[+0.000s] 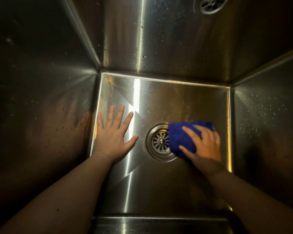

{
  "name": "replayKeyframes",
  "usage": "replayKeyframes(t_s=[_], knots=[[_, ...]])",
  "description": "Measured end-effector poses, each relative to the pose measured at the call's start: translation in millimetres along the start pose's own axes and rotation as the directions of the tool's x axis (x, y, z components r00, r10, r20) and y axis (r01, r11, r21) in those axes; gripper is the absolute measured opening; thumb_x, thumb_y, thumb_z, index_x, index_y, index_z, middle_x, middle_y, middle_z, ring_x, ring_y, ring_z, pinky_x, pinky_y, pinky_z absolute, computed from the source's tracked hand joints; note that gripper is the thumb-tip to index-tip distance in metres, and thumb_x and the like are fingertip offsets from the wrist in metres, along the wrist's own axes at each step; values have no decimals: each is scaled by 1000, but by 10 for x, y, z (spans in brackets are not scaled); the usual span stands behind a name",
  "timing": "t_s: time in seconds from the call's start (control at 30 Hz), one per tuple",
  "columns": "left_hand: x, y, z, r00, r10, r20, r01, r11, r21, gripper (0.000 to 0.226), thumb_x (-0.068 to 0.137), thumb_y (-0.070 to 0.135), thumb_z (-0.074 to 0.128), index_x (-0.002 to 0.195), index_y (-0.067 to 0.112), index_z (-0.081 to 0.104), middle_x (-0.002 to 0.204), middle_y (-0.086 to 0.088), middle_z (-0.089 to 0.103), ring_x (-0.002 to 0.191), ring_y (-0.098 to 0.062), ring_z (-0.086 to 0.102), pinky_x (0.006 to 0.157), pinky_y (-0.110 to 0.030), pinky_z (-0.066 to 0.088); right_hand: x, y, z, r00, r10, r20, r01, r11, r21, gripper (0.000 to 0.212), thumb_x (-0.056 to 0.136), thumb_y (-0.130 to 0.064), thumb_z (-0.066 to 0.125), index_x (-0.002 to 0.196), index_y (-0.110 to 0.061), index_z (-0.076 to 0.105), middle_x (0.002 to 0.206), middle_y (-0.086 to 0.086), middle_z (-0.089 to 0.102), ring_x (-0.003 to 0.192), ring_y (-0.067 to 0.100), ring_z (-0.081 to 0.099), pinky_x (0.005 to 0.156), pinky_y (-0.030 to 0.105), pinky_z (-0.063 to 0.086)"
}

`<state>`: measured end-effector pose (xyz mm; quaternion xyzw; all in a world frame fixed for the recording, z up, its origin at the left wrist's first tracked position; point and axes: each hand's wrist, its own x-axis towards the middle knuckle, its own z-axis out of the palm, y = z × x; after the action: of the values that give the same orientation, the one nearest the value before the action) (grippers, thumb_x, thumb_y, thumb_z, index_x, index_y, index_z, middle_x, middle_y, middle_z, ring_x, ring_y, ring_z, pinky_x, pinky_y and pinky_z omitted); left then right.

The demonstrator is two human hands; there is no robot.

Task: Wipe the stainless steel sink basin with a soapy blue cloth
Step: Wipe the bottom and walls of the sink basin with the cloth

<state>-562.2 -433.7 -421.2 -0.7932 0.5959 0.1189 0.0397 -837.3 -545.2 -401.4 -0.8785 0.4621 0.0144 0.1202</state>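
I look straight down into a deep stainless steel sink basin (167, 98). My right hand (205, 146) presses a bunched blue cloth (181, 137) flat on the basin floor, at the right side of the round drain strainer (161, 141); the cloth covers the strainer's right edge. My left hand (114, 135) lies flat on the floor left of the drain, fingers spread, holding nothing. No suds show on the cloth.
Steep steel walls rise on all sides, speckled with water drops on the back wall (150, 39) and the right wall (264, 119). A reflection of the drain (211, 4) shows high on the back wall. The near rim (159, 223) crosses the bottom.
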Motion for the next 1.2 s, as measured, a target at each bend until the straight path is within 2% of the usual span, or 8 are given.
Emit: replayKeyframes(t_s=[0.13,0.33,0.43,0.57,0.77,0.97,1.1,1.2], knots=[[2,2,6,1000,-3,4,2,1000,13,76,85,69,19,150,32,6,160,-3,2,146,-29,-4,114,-59,6,454,-28,-49,969,221,-116,-224,974,-22,58,83,-53,52,136,-32,39,130,12,49,123,32,40,106,56,25],[6,17,4,1000,-12,8,12,999,37,76,84,69,17,150,32,7,159,-3,1,146,-29,-2,114,-59,5,948,-561,25,744,632,-217,-595,774,215,61,85,-56,47,139,-31,35,140,13,39,128,37,32,106,59,18],[15,21,8,1000,-15,14,15,999,33,76,84,68,19,150,31,11,159,-4,3,146,-30,0,114,-59,5,934,-798,59,797,570,-199,-537,820,197,62,83,-57,49,139,-33,35,141,13,39,127,36,33,105,59,20],[19,15,28,1000,-10,20,9,1000,26,78,83,67,23,150,29,17,158,-3,5,146,-30,4,113,-59,6,796,-1047,150,972,196,-126,-181,976,119,65,81,-58,51,139,-34,35,140,13,41,129,35,34,104,62,21],[10,3,41,1000,3,20,-3,1000,10,78,81,65,31,148,26,26,157,-4,14,145,-30,9,111,-60,10,1030,-704,34,977,-210,-36,209,977,-28,64,80,-60,53,137,-35,40,135,9,48,125,30,42,102,57,28],[-1,-1,13,1000,19,9,-19,1000,10,77,80,62,32,147,25,28,156,-7,20,144,-31,12,110,-60,12,1236,-35,-169,965,210,-158,-219,975,-44,64,81,-52,56,138,-30,38,132,11,49,121,32,45,102,57,32],[25,3,11,1000,18,9,-18,1000,19,76,80,62,32,147,25,31,155,-7,22,144,-32,15,110,-60,13,1292,352,-300,984,105,-143,-139,958,-251,64,83,-48,56,140,-26,35,130,13,49,120,33,46,105,62,24],[15,-2,11,1000,22,11,-23,1000,22,76,80,61,33,146,24,31,155,-7,22,143,-32,16,109,-60,14,1273,436,-314,984,117,-133,-146,960,-238,64,84,-44,58,141,-27,34,134,13,47,124,34,43,109,61,19]])
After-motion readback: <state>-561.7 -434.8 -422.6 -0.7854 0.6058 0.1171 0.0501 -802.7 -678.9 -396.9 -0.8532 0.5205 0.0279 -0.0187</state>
